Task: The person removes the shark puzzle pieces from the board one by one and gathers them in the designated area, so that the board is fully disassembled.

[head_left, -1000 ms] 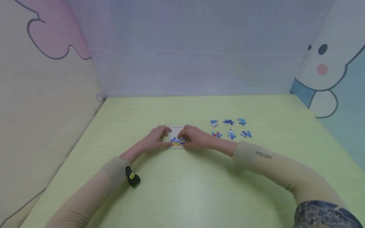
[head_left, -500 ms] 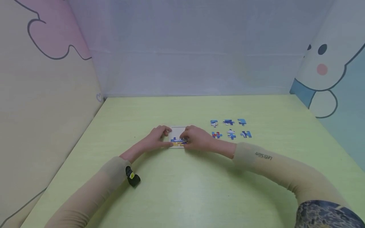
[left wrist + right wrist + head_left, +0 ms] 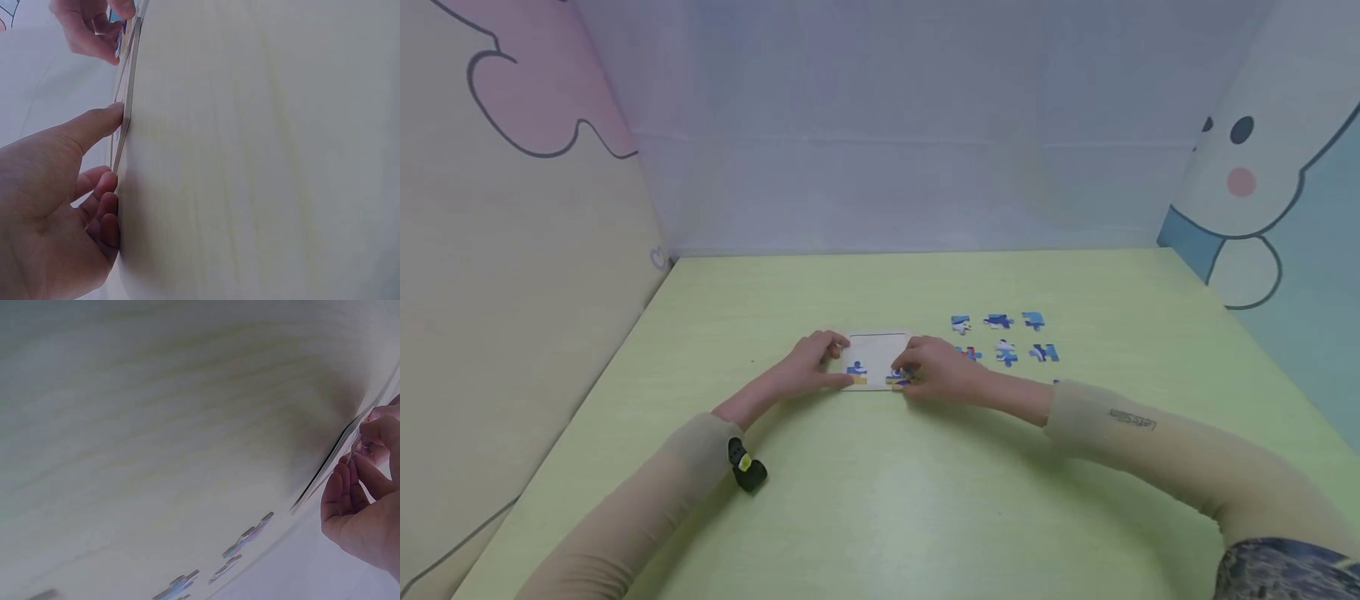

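Observation:
A white puzzle board (image 3: 880,347) lies on the table in the head view. My left hand (image 3: 807,365) grips its left edge, thumb at the near corner and fingers farther back. One blue-and-yellow puzzle piece (image 3: 857,373) sits at the board's near left, beside that thumb. Over the board's right part, my right hand (image 3: 943,372) pinches another puzzle piece (image 3: 896,379) between thumb and fingers, partly hidden by them. The right wrist view shows this held piece (image 3: 354,449) edge-on, tilted. In the left wrist view the thumb of my left hand (image 3: 56,181) touches the board edge.
Several loose puzzle pieces (image 3: 1006,353) lie in two rows right of the board. Another bit of a piece (image 3: 1057,382) shows past the right sleeve. A wall (image 3: 865,167) stands behind the table (image 3: 850,500), with patterned panels at both sides.
My right hand has moved right with its puzzle piece, away from the piece at the left. Bare board now shows between the two. My left hand stays on the board's edge.

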Action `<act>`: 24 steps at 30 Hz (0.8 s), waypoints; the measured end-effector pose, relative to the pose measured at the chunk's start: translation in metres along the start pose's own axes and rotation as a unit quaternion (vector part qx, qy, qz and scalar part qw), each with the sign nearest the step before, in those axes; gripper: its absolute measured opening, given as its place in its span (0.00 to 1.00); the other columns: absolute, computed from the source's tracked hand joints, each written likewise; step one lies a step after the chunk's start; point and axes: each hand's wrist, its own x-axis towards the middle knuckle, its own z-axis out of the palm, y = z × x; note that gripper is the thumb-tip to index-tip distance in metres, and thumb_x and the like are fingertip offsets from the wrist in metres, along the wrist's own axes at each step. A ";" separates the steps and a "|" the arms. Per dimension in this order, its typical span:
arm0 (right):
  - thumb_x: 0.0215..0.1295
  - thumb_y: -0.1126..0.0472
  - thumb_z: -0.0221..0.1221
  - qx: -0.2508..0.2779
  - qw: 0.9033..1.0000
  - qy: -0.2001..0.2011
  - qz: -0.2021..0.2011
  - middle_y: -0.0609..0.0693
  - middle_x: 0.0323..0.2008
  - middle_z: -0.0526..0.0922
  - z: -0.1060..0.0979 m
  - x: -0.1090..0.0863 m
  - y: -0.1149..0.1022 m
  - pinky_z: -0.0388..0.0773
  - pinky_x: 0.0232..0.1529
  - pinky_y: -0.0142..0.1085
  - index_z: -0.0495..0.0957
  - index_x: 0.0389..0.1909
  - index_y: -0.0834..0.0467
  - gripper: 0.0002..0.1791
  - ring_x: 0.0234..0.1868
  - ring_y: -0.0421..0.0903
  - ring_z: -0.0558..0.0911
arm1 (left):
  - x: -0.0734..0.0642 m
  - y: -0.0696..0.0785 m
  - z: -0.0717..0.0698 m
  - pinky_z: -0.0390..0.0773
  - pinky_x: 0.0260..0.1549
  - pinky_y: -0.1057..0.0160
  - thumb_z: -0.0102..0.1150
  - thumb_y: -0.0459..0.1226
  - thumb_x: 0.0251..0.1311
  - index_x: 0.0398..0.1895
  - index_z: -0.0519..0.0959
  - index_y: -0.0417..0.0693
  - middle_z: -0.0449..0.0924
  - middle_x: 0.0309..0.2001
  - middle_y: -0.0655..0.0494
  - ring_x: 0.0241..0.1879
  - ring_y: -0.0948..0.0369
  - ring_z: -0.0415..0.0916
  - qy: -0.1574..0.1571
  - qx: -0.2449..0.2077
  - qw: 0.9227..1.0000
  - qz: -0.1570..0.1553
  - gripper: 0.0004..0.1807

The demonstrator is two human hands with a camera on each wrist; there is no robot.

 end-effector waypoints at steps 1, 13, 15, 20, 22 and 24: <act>0.55 0.63 0.67 0.002 1.000 0.002 0.001 0.51 0.42 0.84 -0.001 -0.003 0.001 0.76 0.45 0.33 0.85 0.48 0.58 0.18 0.39 0.41 0.77 | 0.000 0.000 0.000 0.64 0.50 0.59 0.70 0.43 0.57 0.65 0.69 0.42 0.72 0.49 0.49 0.49 0.54 0.64 0.000 -0.001 1.000 -0.001 0.34; 0.53 0.64 0.67 -0.016 1.000 0.016 0.012 0.47 0.40 0.84 -0.004 -0.040 0.017 0.76 0.43 0.33 0.86 0.47 0.57 0.17 0.39 0.40 0.77 | -0.003 0.001 -0.002 0.65 0.50 0.59 0.70 0.43 0.57 0.65 0.69 0.42 0.72 0.49 0.49 0.49 0.54 0.64 -0.003 -0.006 1.000 -0.005 0.35; 0.53 0.64 0.67 -0.021 0.999 0.024 0.009 0.47 0.39 0.84 -0.006 -0.048 0.021 0.77 0.43 0.34 0.86 0.46 0.57 0.17 0.39 0.40 0.77 | -0.003 0.001 -0.002 0.65 0.50 0.59 0.69 0.43 0.57 0.65 0.69 0.42 0.72 0.49 0.49 0.49 0.54 0.65 -0.003 -0.006 1.000 -0.004 0.35; 0.53 0.62 0.68 -0.038 0.998 0.040 0.012 0.46 0.38 0.83 -0.010 -0.068 0.031 0.76 0.41 0.36 0.86 0.44 0.55 0.15 0.40 0.42 0.77 | -0.003 0.000 -0.002 0.66 0.50 0.58 0.69 0.44 0.57 0.65 0.69 0.42 0.72 0.49 0.49 0.49 0.54 0.65 -0.002 -0.007 1.000 -0.002 0.35; 0.53 0.61 0.69 -0.052 0.997 0.045 0.016 0.46 0.38 0.83 -0.012 -0.076 0.035 0.76 0.40 0.35 0.86 0.43 0.55 0.15 0.39 0.42 0.77 | -0.003 -0.001 -0.001 0.65 0.50 0.59 0.69 0.44 0.58 0.65 0.68 0.42 0.72 0.49 0.49 0.49 0.54 0.65 -0.003 -0.008 1.000 -0.001 0.35; 0.52 0.61 0.70 -0.062 0.997 0.049 0.022 0.46 0.37 0.83 -0.014 -0.085 0.038 0.77 0.40 0.35 0.87 0.43 0.54 0.15 0.39 0.41 0.78 | -0.003 -0.002 -0.001 0.65 0.49 0.59 0.69 0.44 0.58 0.65 0.68 0.42 0.72 0.49 0.49 0.49 0.54 0.65 -0.004 -0.007 1.000 0.004 0.34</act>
